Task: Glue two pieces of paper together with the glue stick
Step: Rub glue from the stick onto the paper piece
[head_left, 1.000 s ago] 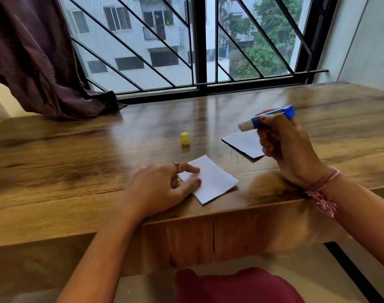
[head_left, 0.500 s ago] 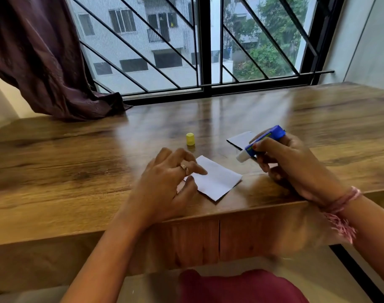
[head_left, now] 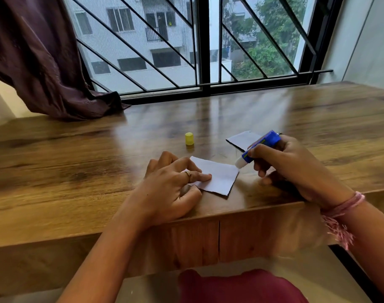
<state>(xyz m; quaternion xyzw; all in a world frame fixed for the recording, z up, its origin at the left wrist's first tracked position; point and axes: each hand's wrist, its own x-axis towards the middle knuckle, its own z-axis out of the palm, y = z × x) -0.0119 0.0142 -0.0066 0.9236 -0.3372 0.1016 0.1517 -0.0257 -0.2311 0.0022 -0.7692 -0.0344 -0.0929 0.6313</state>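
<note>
— Right hand (head_left: pixel 296 167) first: what has it got?

— Its fingers are curled round the blue glue stick (head_left: pixel 259 147), which is uncapped and tilted, white tip down, at the right-hand corner of the near paper (head_left: pixel 219 178). Whether the tip touches the paper I cannot tell; it looks just at the edge.

— And the left hand (head_left: pixel 171 189)?

— Fingers loosely spread, fingertips pressing on the left part of that same paper, pinning it to the worktop (head_left: pixel 77 171).

— So which step is this?

— I'd judge the gluing is just starting; no smear shows yet. Next the tip needs to be drawn across the sheet while the left hand keeps it from sliding.

— The second piece?

— The far paper (head_left: pixel 243 138) lies flat beyond the right hand, partly hidden behind the stick. The yellow cap (head_left: pixel 189 138) stands apart, to its left.
</note>
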